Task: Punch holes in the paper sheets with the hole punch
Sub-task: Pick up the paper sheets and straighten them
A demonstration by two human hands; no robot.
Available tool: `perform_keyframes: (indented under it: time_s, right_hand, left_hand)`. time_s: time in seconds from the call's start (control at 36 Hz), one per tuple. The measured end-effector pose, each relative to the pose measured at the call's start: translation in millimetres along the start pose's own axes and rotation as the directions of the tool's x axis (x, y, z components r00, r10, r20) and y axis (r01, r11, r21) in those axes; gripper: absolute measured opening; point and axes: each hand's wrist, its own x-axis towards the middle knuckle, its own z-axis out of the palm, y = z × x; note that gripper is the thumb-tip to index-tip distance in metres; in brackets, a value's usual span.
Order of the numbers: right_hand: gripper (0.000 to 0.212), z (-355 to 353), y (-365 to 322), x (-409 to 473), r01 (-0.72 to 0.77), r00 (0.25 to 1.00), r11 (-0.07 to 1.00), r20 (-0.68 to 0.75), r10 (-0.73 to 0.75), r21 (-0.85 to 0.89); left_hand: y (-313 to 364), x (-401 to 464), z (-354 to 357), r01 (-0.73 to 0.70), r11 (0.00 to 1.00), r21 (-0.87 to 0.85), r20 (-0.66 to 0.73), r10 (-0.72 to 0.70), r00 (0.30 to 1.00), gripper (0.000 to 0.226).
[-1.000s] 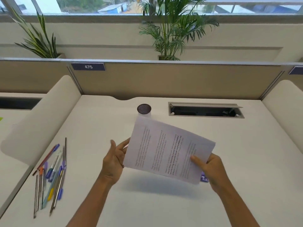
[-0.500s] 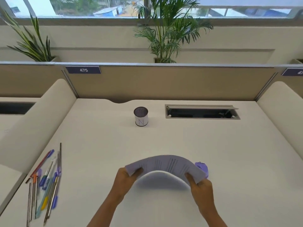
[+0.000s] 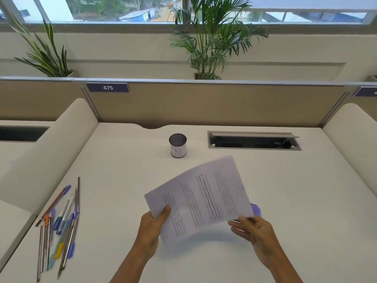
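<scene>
A stack of printed paper sheets [image 3: 202,197] is held tilted above the white desk [image 3: 295,201], slightly blurred. My left hand [image 3: 152,227] grips its near left edge, thumb on top. My right hand [image 3: 253,229] touches the stack's near right corner with its fingers spread; whether it grips is unclear. A purple hole punch [image 3: 256,209] lies on the desk behind that corner, mostly hidden by the paper.
Several pens and pencils [image 3: 59,225] lie at the desk's left. A mesh pen cup [image 3: 177,145] stands at the back centre beside an open cable slot [image 3: 253,140]. Cream dividers [image 3: 47,154] flank the desk; a partition [image 3: 204,103] closes the back.
The sheets went from raised and flat, to bowed low over the desk, to tilted up again and turned. Both hands stayed at the stack's edges.
</scene>
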Motion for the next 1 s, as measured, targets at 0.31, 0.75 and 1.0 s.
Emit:
perform_keyframes:
  time_s: [0.31, 0.75, 1.0]
  right_hand:
    - [0.046, 81.8, 2.9, -20.8, 0.035, 0.997, 0.983, -0.068, -0.023, 0.180]
    - [0.010, 74.7, -59.9, -15.1, 0.271, 0.946, 0.828, -0.026, -0.324, -0.492]
    - [0.026, 78.0, -8.2, -12.4, 0.257, 0.946, 0.802, -0.032, -0.324, -0.539]
  left_hand:
    - [-39.5, -32.4, 45.6, 0.175, 0.950, -0.257, 0.111, -0.151, 0.982, 0.048]
    - [61.7, -7.9, 43.7, -0.246, 0.954, 0.173, 0.390, 0.163, 0.906, 0.058]
    - [36.0, -3.5, 70.5, -0.307, 0.859, 0.409, 0.300, 0.191, 0.935, 0.024]
